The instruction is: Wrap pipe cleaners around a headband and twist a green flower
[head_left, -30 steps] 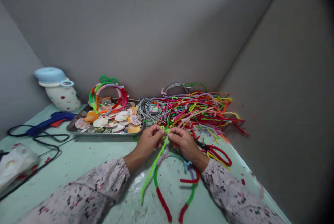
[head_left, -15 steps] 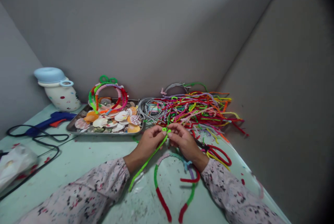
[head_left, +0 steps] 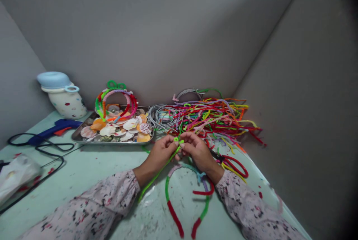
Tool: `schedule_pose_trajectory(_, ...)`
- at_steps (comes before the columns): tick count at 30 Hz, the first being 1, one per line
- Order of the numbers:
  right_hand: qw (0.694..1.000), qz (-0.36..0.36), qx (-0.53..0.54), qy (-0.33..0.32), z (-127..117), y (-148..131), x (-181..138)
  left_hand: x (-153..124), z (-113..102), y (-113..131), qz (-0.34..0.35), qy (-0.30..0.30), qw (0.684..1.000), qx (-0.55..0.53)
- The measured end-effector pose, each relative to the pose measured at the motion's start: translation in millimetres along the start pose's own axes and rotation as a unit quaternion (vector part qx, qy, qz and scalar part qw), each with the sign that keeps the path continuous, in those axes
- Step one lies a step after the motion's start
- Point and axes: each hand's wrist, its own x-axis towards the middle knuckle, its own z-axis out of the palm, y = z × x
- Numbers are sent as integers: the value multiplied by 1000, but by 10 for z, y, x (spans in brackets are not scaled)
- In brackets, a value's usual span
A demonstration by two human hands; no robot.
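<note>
My left hand (head_left: 158,153) and my right hand (head_left: 197,150) meet above the pale green table, fingertips pinched together on the curled top of a lime green pipe cleaner (head_left: 159,172). Its free tail slants down and left under my left wrist. Just below my hands a headband (head_left: 172,208) wrapped in green, red, pink and teal pipe cleaner lies flat on the table. Both sleeves are floral.
A big heap of coloured pipe cleaners (head_left: 215,117) lies behind my hands, with red-handled scissors (head_left: 233,165) at the right. A metal tray of seashells (head_left: 117,130) holding wrapped headbands (head_left: 116,100), grey wire coils (head_left: 160,115), a blue glue gun (head_left: 54,130) with black cord, a spotted jug (head_left: 64,96) and a plastic bag (head_left: 15,174) stand left.
The tail of the lime green pipe cleaner has swung left, from hanging beside the headband to lying under my left wrist. My hands have stayed in place, fingers working at its top.
</note>
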Motion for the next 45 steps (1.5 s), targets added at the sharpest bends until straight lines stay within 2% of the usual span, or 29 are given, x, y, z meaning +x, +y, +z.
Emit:
schedule_pose_trajectory(5, 1000, -5, 7, 9, 6, 10, 3, -4, 14, -17, -11, -7, 1000, -11)
schedule_pose_trajectory(14, 996, -23, 84, 18, -1, 85, 25, 16, 21, -60, -23, -24, 999, 3)
schedule_pose_trajectory(20, 994, -19, 108, 20, -4, 101, 30, -16, 26, -23, -34, -54, 998, 1)
schedule_pose_trajectory(29, 999, -8, 38, 29, -36, 115, 31, -2, 5, 7, -5, -22, 1000, -13)
schedule_pose_trajectory(45, 998, -20, -23, 60, -18, 60, 29, 7, -27, -19, -11, -25, 999, -19)
